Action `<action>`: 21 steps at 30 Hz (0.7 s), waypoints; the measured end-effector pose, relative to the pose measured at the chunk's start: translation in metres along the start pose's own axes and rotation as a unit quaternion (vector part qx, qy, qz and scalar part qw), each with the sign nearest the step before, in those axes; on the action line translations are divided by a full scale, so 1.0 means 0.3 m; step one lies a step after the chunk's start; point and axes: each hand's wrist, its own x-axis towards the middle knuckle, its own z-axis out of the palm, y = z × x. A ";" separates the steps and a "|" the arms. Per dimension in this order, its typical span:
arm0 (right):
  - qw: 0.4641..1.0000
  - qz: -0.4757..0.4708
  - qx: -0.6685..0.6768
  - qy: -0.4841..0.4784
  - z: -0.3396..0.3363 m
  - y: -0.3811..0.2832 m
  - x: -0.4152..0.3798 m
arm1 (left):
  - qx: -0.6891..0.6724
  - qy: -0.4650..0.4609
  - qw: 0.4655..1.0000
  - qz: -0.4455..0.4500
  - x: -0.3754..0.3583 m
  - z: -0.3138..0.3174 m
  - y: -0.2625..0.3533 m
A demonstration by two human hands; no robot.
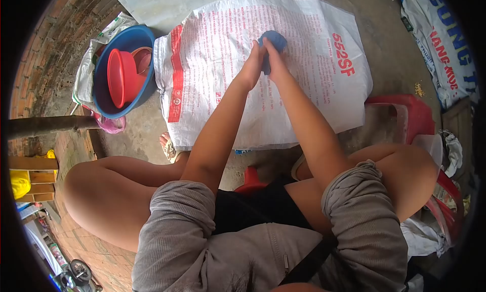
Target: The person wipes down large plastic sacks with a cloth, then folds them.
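Observation:
A dark blue bunched-up cloth [276, 40] is pressed between my two hands, over the upper middle of a white woven sack [304, 107] with red print. My left hand [252, 67] closes on it from the left, its fingers pointing away from me. From the right, my right hand [275, 61] presses against the same cloth, thumb side up. Part of the blue cloth shows in the gap between the palms, and more sticks out beyond the fingertips. The sack lies spread flat in front of my knees, with large red characters on its right side.
On the left stands a blue basin [104, 102] holding a red basin [117, 79]. Beside it lies a pink plastic bag [111, 124]. A red plastic chair [422, 117] is at the right, near a printed sack [438, 44]. A brick wall [66, 24] rises at the left.

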 end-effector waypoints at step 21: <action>0.648 -0.261 -0.716 0.012 -0.595 -0.018 0.173 | 0.767 0.050 0.602 -0.218 0.019 -0.192 -0.242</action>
